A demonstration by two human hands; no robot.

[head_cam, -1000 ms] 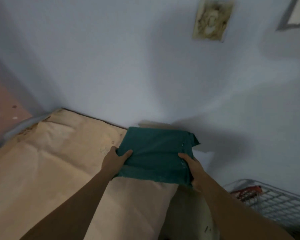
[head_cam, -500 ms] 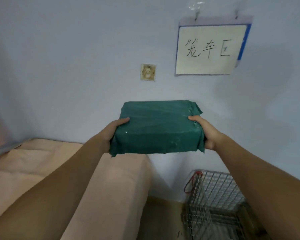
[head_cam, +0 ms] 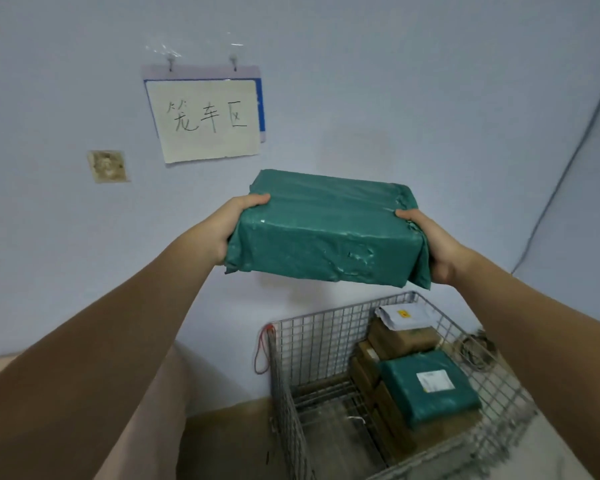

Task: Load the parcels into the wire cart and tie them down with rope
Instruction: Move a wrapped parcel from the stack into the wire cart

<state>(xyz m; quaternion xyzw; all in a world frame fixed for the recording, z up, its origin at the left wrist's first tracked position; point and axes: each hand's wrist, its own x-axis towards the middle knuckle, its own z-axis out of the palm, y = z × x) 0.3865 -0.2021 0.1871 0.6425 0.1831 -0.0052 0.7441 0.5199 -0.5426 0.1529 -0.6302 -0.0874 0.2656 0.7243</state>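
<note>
A green plastic-wrapped parcel point(head_cam: 326, 230) is held in the air in front of the wall, above the wire cart point(head_cam: 312, 337). My left hand point(head_cam: 229, 223) grips its left end and my right hand point(head_cam: 433, 244) grips its right end, thumbs on top. The cart stands on the floor at lower right. Inside it, against its right side, lie a green parcel with a white label point(head_cam: 430, 389), several brown boxes point(head_cam: 400, 336) and a white packet point(head_cam: 404, 315). A red rope point(head_cam: 262, 355) hangs from the cart's left corner post.
A paper sign with handwritten characters point(head_cam: 205, 117) hangs on the pale blue wall, with a worn wall socket point(head_cam: 107, 166) to its left. A beige-covered surface point(head_cam: 160, 393) lies at lower left under my left arm. A coil of wire point(head_cam: 475, 351) lies behind the cart.
I have lifted the green parcel off the beige surface and carried it to the right. The view has swung right, bringing the wire cart and its contents into sight below the parcel.
</note>
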